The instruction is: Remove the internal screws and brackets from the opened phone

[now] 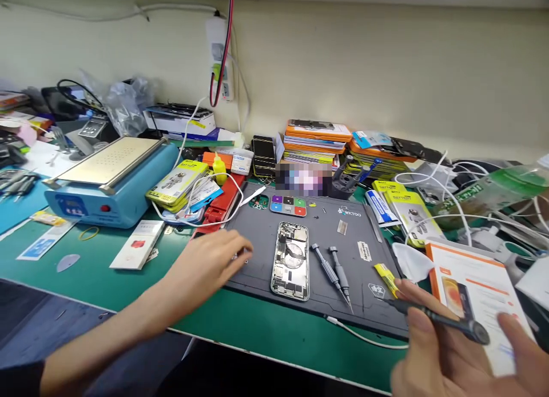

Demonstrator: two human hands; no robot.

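An opened phone [290,261] lies face-up with its insides exposed on a dark grey work mat [266,225]. My left hand [210,265] rests at the mat's left edge, fingers pinched on something too small to make out. My right hand [446,351] is at the lower right, holding a dark pen-like tool [433,317] that points left over the mat's corner. Two grey screwdrivers [332,268] lie on the mat just right of the phone. A yellow tool [386,278] lies near my right hand's fingertips.
A blue heating plate machine [107,182] stands at the left. An orange-and-white box [476,300] sits right of the mat. Stacks of phone boxes [317,139] line the wall. White cables [433,197], battery packs [178,182] and a white card [138,243] clutter the green table.
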